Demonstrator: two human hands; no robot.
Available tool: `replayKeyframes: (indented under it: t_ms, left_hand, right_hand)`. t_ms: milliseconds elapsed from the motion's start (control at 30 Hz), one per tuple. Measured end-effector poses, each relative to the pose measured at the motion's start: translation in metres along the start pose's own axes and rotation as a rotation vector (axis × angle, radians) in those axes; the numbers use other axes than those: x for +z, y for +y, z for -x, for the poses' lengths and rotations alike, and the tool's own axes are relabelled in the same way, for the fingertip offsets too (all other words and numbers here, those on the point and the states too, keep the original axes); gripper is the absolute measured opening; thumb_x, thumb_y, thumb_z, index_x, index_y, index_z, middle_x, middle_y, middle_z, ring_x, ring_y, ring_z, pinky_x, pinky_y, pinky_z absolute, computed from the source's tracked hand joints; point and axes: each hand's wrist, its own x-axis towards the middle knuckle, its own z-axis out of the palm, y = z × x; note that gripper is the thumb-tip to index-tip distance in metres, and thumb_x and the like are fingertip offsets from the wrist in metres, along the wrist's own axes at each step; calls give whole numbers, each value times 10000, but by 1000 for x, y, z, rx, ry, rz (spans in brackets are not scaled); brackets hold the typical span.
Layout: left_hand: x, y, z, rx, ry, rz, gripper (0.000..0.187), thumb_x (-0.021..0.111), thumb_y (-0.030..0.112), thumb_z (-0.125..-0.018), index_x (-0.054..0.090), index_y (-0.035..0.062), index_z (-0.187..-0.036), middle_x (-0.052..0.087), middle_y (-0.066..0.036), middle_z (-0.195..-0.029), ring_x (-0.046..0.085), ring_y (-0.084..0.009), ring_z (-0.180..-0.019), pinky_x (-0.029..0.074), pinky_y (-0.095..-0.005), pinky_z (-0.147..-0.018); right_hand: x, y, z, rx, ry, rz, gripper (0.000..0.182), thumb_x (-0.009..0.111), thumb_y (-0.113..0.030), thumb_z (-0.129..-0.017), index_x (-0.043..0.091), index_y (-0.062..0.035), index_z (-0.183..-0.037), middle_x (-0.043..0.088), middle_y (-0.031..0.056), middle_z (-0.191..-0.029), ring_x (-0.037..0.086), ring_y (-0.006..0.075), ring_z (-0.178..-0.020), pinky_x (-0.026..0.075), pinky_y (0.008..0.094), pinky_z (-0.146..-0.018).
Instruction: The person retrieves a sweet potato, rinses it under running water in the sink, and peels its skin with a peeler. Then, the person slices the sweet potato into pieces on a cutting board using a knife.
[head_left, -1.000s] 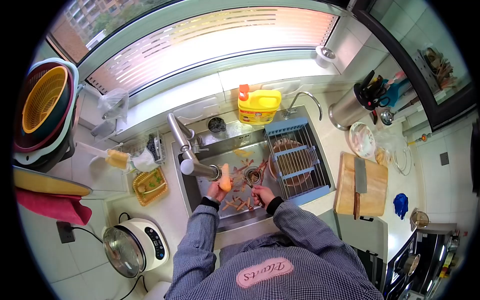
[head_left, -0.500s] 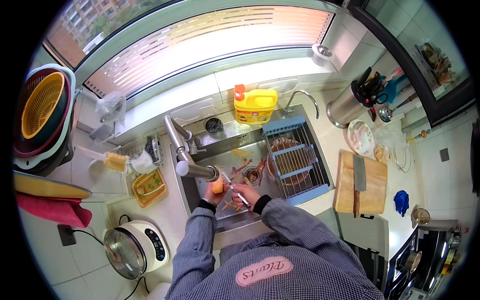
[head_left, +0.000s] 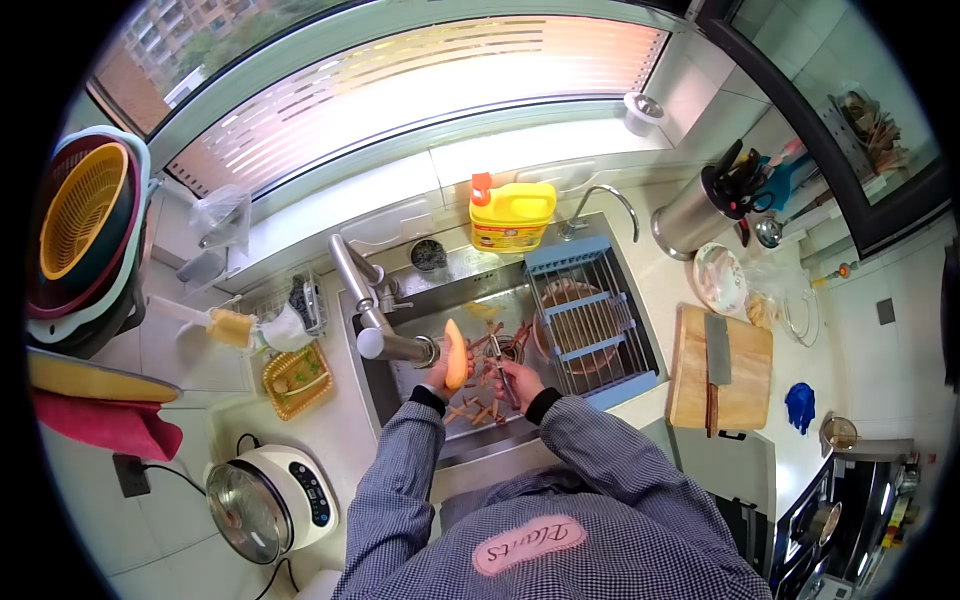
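My left hand [head_left: 438, 374] is wrapped round a long orange vegetable, perhaps a carrot [head_left: 456, 354], which stands nearly upright over the sink beside the faucet head. A metal peeler [head_left: 503, 366] is gripped in my right hand [head_left: 520, 382], to the right of the vegetable and apart from it. Reddish and orange peelings [head_left: 478, 410] lie on the floor of the sink [head_left: 400, 378] below both hands and around the drain. Part of the drain is hidden behind the peeler and scraps.
A faucet [head_left: 385, 345] reaches over the sink's left side. The blue-ended rack [head_left: 588, 325] spans its right side, above a round brown container. Behind is a yellow jug [head_left: 512, 218]. On the right, a cleaver [head_left: 718, 350] lies on a cutting board [head_left: 690, 385]; a cooker [head_left: 300, 490] stands left.
The orange vegetable has come up, showing more of its length. My right hand and the peeler have moved right, away from it. More peelings show in the sink.
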Motion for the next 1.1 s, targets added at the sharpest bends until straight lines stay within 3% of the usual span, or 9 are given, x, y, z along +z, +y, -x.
replayKeyframes:
  t_ms: [200, 267, 400, 467, 700, 900, 967, 1033, 1100]
  left_hand:
    - [15, 2, 23, -38, -44, -86, 541, 473, 557, -893, 499, 58, -1101, 558, -54, -861, 584, -190, -702, 524, -313, -667]
    - [10, 1, 40, 212, 69, -325, 427, 574, 389, -899, 509, 49, -1149, 578, -59, -968, 588, -157, -817, 507, -298, -752]
    - [-44, 27, 51, 156, 114, -799, 439, 625, 215, -871, 482, 38, -1246, 558, -62, -1140, 549, -131, -1003, 464, -285, -863]
    - [-14, 58, 63, 605, 30, -934, 542, 657, 126, -835, 431, 29, -1318, 493, -63, -1284, 485, -128, -1125, 430, -272, -917]
    - [-18, 117, 16, 740, -66, -1068, 583, 671, 77, -827, 409, 25, -1345, 477, -60, -1297, 497, -138, -1097, 406, -244, -926]
    - [-14, 99, 18, 590, -48, -912, 538, 658, 121, -842, 432, 63, -1327, 488, -83, -1266, 488, -195, -1141, 380, -296, -985]
    - [-55, 70, 3, 805, -11, -1364, 521, 647, 92, -825, 454, 62, -1308, 518, -55, -1223, 499, -192, -1122, 394, -312, -965]
    - [-54, 35, 27, 432, 61, -952, 499, 629, 85, -825, 466, 55, -1296, 531, -73, -1238, 526, -192, -1099, 415, -306, -937]
    - [-31, 19, 60, 508, 49, -1187, 534, 639, 35, -789, 460, 38, -1293, 521, -107, -1249, 512, -205, -1138, 405, -321, -967]
  right_hand:
    - [-40, 15, 6, 35, 80, -5, 267, 422, -251, -954, 510, -95, -1152, 589, 20, -852, 510, 121, -620, 477, 289, -533]
    - [-44, 22, 4, 52, 65, -20, 276, 435, -234, -950, 502, -87, -1173, 587, 24, -865, 509, 125, -621, 474, 287, -529]
    - [-22, 21, 14, 56, -64, 7, 437, 508, -123, -909, 391, -79, -1328, 592, 64, -908, 538, 142, -671, 484, 298, -563]
    - [-6, 8, 29, 47, -68, -3, 515, 531, -81, -891, 348, -83, -1372, 597, 80, -908, 552, 147, -697, 492, 305, -565]
    - [8, -51, 78, -25, -350, 65, 613, 556, -71, -890, 268, -83, -1432, 591, 57, -948, 556, 144, -728, 465, 285, -620]
    - [-24, -53, 73, 45, -513, 198, 467, 586, -84, -850, 487, -59, -1306, 620, 71, -775, 575, 149, -658, 473, 296, -594]
    - [-51, -20, 46, -446, -77, 1712, 325, 615, -111, -799, 631, -33, -1114, 648, 113, -743, 616, 166, -672, 494, 333, -628]
    - [-61, 4, 34, -358, 398, 1990, 244, 625, -160, -771, 679, -34, -973, 667, 128, -765, 644, 207, -716, 502, 348, -671]
    - [-61, -8, 47, -328, -88, 1299, 210, 599, -192, -806, 667, -43, -937, 652, 94, -707, 628, 258, -683, 498, 350, -650]
